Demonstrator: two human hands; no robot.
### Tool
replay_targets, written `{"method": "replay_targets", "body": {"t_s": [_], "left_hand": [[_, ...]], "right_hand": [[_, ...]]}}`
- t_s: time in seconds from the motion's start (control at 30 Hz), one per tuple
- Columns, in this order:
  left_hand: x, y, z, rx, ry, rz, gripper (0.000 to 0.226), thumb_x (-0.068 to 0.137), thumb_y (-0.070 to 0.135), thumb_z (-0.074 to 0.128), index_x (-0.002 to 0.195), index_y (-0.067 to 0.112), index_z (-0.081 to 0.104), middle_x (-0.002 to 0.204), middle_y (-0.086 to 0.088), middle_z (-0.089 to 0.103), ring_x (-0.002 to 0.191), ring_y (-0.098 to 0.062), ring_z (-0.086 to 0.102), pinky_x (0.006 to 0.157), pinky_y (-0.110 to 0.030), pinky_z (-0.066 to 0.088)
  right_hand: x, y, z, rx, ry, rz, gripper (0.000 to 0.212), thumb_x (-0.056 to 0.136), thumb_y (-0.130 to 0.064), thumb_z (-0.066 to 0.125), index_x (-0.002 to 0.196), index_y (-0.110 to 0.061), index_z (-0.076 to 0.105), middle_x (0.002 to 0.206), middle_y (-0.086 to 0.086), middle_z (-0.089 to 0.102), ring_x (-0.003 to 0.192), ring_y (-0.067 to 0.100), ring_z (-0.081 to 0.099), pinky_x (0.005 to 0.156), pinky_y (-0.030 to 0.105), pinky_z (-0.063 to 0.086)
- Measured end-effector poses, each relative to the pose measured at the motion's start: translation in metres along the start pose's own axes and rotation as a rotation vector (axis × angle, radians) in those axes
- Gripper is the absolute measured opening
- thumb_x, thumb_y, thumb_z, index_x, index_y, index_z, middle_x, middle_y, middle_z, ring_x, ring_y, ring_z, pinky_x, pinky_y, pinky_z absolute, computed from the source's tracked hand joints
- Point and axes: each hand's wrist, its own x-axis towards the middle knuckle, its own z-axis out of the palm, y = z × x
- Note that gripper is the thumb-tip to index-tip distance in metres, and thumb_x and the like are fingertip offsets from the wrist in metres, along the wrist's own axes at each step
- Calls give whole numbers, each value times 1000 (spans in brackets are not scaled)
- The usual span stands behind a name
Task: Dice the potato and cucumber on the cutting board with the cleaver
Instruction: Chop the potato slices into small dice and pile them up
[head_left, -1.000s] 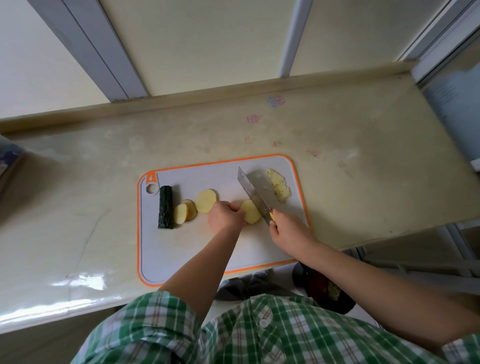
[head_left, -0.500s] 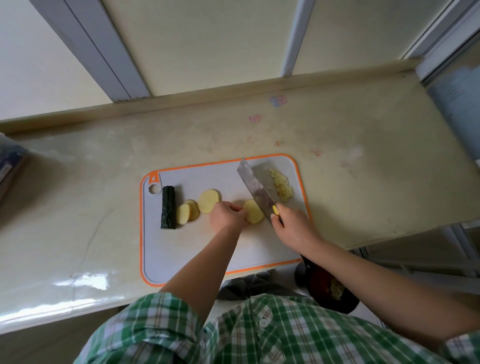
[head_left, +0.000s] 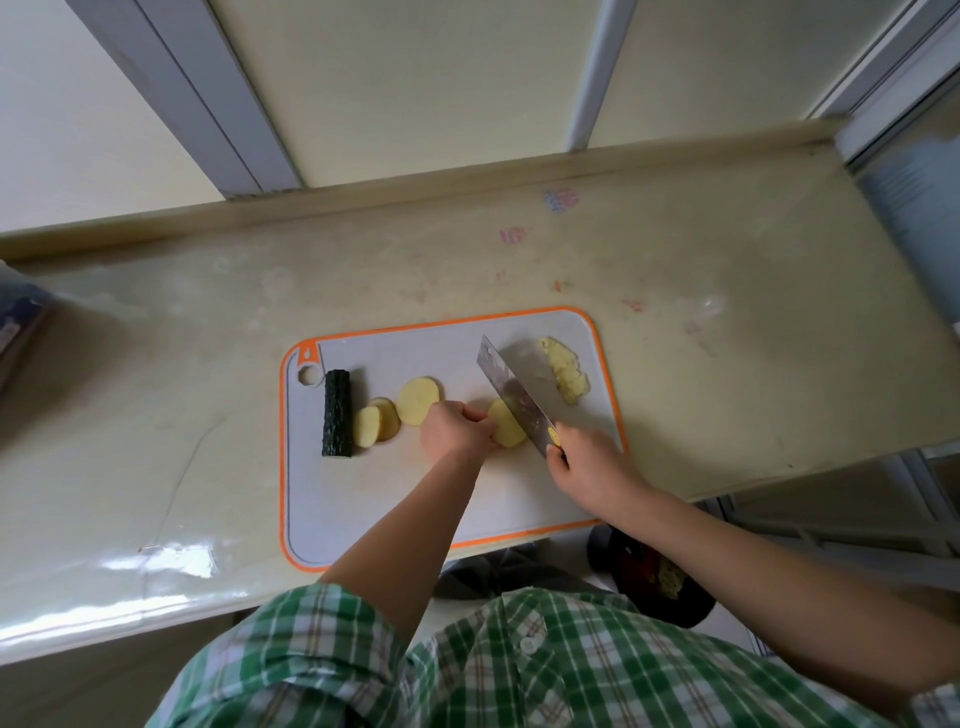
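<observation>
A grey cutting board with an orange rim lies on the counter. My left hand holds down a yellow potato slice with curled fingers. My right hand grips the handle of the cleaver, whose blade rests against the right edge of that slice. Three more potato slices lie to the left, next to a dark green cucumber piece. A pile of cut potato strips sits near the board's far right corner.
The beige counter ends at a raised back ledge against a window frame. Its front edge runs just below the board. A dark bin with scraps stands on the floor under my right arm.
The cleaver has shifted slightly away from me and lies flatter against the slice. My left hand keeps holding the same potato slice.
</observation>
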Motion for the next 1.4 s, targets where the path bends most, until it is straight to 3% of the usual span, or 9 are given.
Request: {"method": "replay_targets", "body": {"t_s": [0.5,0.67,1.07,1.4], "left_hand": [[0,1,-2,-16,-15,-10,12,76,14,74,67,17,67,70,-5,74,73,-21,72,74,-36,60],[0,0,-1,-39,-7,-22,22,76,11,76,60,19,62,69,-5,73,71,-23,72,73,-37,60],[3,0,-1,-40,-14,-17,17,78,12,75,64,17,66,69,-4,73,71,-21,72,75,-39,60],[3,-1,-1,-62,-17,-34,21,77,11,76,62,19,63,62,0,70,65,-19,72,69,-33,60]], "right_hand": [[11,-4,5,41,109,-41,16,94,-19,47,86,-7,52,73,23,61,71,43,57,56,39,36],[10,-1,-2,7,65,-53,16,93,-21,47,79,-18,41,76,21,62,75,41,59,56,33,28],[8,-4,12,-7,19,-26,16,94,-19,44,80,-17,38,75,15,60,76,38,60,57,31,31],[9,-5,18,23,100,-48,18,96,-21,45,89,-7,53,78,19,62,74,39,59,57,35,34]]}}
